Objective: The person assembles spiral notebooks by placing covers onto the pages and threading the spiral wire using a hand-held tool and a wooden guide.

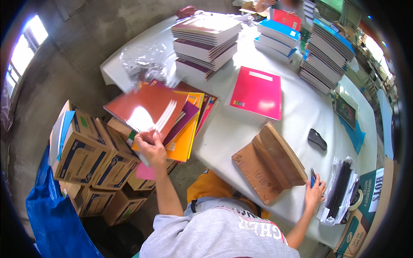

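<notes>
– where's the brown notebook?
– out past the counter's left edge, above a yellow notebook and a purple notebook. the left hand has thumb and fingers closed on its near corner, by the coil.
– heavy, would you say?
– light, i'd guess, but bendy: pages could sag from one corner. that cover shines, so it's probably slippery.
– best place to hold it?
– i'd pinch cover and pages together beside the coil, not on it; the wire might bend.
– and the right hand?
– fingers curled loosely round a blue-handled tool, near the counter's near edge, just beside a brown angled stand. farther in lies a pink notebook; maroon notebooks are stacked towards the far edge.
</notes>
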Demonstrator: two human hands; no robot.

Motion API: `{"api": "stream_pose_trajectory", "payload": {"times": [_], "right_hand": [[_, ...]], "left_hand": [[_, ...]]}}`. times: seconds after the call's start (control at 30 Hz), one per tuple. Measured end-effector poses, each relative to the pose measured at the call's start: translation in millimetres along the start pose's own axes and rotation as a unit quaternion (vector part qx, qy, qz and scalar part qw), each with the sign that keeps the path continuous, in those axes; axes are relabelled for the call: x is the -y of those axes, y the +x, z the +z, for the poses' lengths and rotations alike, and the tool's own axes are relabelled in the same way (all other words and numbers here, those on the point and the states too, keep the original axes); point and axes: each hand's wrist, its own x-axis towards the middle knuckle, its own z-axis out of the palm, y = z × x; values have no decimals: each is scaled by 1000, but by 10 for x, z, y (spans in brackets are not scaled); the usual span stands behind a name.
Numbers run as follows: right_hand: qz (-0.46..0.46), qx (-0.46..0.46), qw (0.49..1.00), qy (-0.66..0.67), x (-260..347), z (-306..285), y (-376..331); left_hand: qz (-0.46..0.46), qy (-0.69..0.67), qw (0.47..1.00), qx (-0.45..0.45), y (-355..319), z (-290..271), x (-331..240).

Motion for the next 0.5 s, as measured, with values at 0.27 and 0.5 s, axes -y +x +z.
{"api": "stream_pose_trajectory", "payload": {"times": [0.27, 0.5], "right_hand": [[-137, -63, 976, 158, 283, -341, 464], [-246, 188, 853, 421, 1590, -739, 1384]], "left_hand": [[49, 436, 899, -1, -109, -130, -143], [216, -99, 943, 232, -436, 772, -1039]]}}
